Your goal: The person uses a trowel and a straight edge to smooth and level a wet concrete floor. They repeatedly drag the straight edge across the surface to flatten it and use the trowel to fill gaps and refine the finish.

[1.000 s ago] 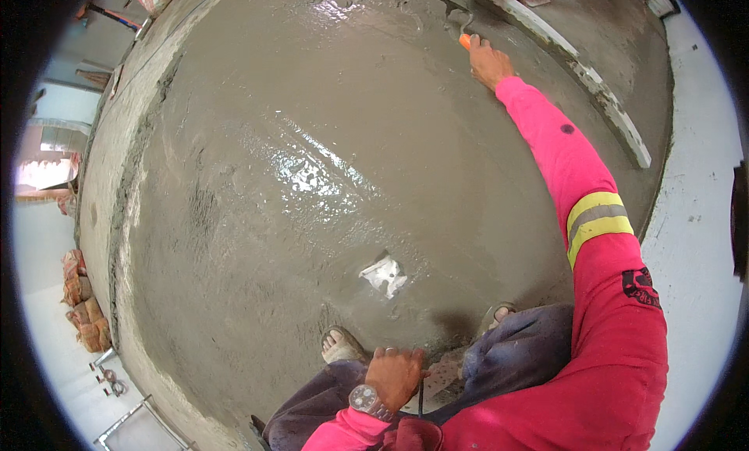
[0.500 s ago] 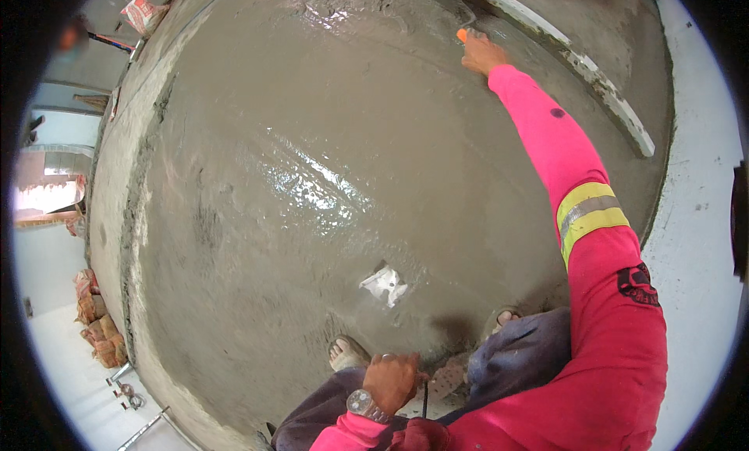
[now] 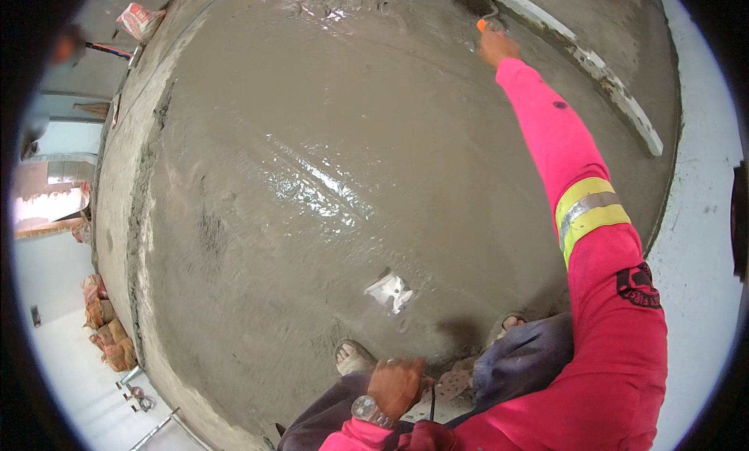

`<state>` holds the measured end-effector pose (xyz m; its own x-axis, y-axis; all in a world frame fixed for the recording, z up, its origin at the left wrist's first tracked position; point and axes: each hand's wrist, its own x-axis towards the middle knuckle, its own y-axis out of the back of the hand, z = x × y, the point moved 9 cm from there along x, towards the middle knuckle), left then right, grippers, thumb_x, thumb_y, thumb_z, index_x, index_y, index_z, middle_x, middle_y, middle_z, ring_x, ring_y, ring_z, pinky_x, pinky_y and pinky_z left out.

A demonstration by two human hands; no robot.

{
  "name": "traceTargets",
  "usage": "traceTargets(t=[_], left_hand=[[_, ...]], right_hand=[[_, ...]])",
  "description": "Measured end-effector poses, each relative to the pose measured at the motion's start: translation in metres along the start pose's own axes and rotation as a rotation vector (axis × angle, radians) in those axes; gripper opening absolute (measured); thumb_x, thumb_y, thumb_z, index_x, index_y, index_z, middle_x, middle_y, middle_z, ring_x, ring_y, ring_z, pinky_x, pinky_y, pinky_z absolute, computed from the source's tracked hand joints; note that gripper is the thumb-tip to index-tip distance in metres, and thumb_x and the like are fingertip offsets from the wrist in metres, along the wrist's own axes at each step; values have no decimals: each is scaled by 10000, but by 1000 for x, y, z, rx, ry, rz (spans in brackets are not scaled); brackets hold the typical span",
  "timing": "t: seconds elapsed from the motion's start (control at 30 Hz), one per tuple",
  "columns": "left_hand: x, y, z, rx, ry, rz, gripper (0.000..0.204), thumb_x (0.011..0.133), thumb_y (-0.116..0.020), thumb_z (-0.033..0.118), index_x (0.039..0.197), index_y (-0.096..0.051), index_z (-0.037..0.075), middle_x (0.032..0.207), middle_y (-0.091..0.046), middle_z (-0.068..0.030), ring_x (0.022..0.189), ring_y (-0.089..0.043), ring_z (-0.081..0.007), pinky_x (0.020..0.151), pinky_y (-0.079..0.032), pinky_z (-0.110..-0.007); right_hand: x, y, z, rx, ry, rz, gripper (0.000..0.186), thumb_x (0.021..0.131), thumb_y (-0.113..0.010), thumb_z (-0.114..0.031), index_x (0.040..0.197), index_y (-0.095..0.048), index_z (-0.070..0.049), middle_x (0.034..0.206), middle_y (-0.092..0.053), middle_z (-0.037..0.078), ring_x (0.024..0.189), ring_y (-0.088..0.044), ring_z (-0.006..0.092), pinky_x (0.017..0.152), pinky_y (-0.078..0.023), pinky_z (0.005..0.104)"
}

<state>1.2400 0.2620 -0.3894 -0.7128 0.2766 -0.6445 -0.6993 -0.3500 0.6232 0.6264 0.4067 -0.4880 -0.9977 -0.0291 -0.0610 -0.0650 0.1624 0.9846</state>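
The left hand (image 3: 396, 387) was curled low near the legs (image 3: 524, 353); I could not tell what it held. Farther right, the right hand (image 3: 498, 45) was closed around an orange-handled trowel (image 3: 481, 25), over the upper wet cement (image 3: 413, 84). It had just shifted slightly toward the white bar (image 3: 619, 100), so the work came closer to this edge. Beyond the bar, a grey strip (image 3: 636, 45) left room until the white wall (image 3: 710, 217).

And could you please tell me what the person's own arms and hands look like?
The right sleeve is long and pinkish red, with a yellow band split by a silver stripe, a black print and a dark spot. The left sleeve is pink. The right hand and left hand are gloveless; a metallic watch is on the left wrist.
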Motion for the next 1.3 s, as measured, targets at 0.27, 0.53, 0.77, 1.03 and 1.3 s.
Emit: traceTargets(t=[0.27,0.53,0.77,1.03,1.3], left_hand=[[5,6,1,11,18,-34,366,794,-625,427,943,-599,93,849,-662,-129,818,-643,-315,696,-507,-422],[8,12,8,68,-7,-62,354,793,-634,408,952,-606,93,831,-661,-129,775,-646,-311,651,-503,-410],[5,13,7,122,-21,-6,328,765,-668,393,891,-581,102,761,-641,-109,737,-640,-303,666,-487,-426],[-2,14,11,112,-6,11,316,771,-665,352,938,-584,96,795,-650,-120,772,-644,-313,701,-490,-425],[-10,12,10,129,-26,41,391,782,-652,360,1067,-592,100,891,-664,-135,829,-645,-316,725,-500,-431]], right_hand=[[-25,16,34,-130,110,79,457,859,-497,-116,1304,-426,-41,1118,-581,231,971,-620,399,808,-507,487],[-51,11,58,-148,92,-2,668,805,-651,-184,1384,-329,-104,1218,-519,204,1016,-598,380,817,-508,482],[-71,18,97,-123,63,59,657,801,-651,-184,1374,-343,-90,1172,-538,203,968,-609,382,808,-507,478],[-111,34,123,-130,68,163,577,814,-603,-174,1328,-384,-30,1109,-574,234,963,-609,404,804,-506,480],[-128,28,133,-101,73,89,590,824,-587,-179,1361,-365,-81,1112,-574,228,956,-612,393,795,-501,488]])
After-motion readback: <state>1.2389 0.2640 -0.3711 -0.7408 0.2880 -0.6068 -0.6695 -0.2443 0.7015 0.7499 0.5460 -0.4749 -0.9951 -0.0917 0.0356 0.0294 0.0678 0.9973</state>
